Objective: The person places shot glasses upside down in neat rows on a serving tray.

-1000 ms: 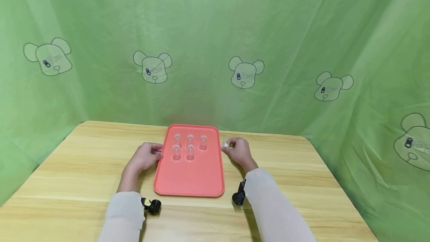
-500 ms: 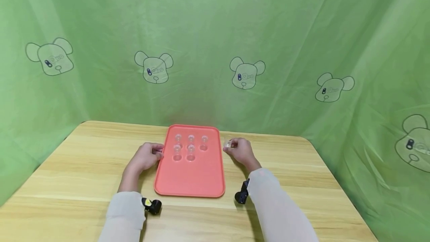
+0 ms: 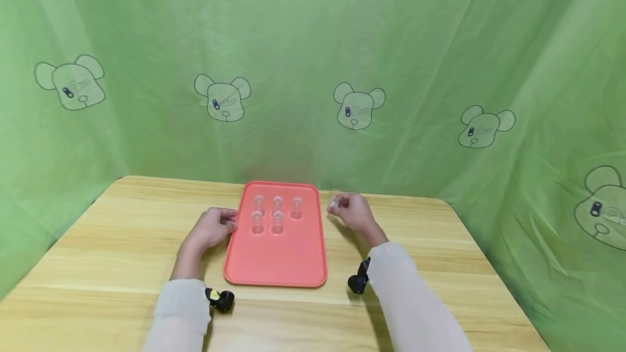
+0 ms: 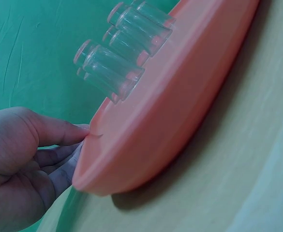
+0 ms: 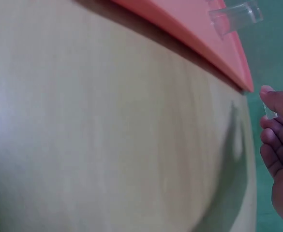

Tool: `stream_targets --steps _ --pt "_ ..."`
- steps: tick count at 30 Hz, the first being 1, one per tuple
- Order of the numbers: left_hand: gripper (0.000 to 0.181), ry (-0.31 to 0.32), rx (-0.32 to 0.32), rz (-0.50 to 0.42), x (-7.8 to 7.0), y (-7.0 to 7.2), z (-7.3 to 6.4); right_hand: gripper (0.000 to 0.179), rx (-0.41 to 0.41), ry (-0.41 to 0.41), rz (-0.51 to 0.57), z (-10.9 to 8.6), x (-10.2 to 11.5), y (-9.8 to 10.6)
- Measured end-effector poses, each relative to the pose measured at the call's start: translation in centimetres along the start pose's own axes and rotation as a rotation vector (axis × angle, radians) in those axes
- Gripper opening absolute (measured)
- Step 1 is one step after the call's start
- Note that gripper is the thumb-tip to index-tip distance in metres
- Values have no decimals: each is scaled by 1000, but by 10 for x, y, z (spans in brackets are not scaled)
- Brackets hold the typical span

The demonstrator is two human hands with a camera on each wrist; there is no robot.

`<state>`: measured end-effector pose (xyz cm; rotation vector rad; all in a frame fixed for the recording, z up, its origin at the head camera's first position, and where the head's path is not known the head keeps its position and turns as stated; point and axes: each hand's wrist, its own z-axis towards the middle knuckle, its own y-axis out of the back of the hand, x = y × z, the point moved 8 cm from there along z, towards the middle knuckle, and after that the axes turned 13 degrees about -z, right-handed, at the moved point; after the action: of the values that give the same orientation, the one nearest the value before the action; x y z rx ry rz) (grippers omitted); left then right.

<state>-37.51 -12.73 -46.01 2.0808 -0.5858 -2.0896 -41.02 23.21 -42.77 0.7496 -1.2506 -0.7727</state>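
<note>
A pinkish-red tray (image 3: 276,259) lies on the wooden table. Several small clear cups (image 3: 277,221) stand in rows on its far half, their wider ends down. At the tray's left edge my left hand (image 3: 211,228) pinches the rim, with the thumb (image 4: 66,131) on top in the left wrist view. Just beyond the tray's right side, my right hand (image 3: 353,212) holds another clear cup (image 3: 335,200) between thumb and fingers. Only a sliver of that cup shows past the thumb in the right wrist view.
The wooden table (image 3: 420,254) extends on both sides of the tray. A green curtain (image 3: 293,140) with printed bear faces hangs right behind the table's far edge. Each wrist carries a small black camera (image 3: 359,278).
My right hand has moved slightly away from the tray, to the right and farther back, carrying the clear cup. The left hand stays on the tray's rim, and the cups on the tray stand as before.
</note>
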Motion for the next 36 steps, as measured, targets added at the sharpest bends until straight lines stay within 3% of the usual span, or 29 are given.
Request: stream_targets --steps 12,21,27,36 --pt "37 9 -7 -10 1 -1 0 19 1 118 -49 1 27 27" --pt "37 6 -10 -6 0 1 0 23 6 201 -127 -2 47 36" --pt "37 2 -6 -5 0 0 1 8 37 318 -188 -6 63 35" --pt "37 9 -6 -15 0 0 0 13 70 493 -356 -17 81 25"
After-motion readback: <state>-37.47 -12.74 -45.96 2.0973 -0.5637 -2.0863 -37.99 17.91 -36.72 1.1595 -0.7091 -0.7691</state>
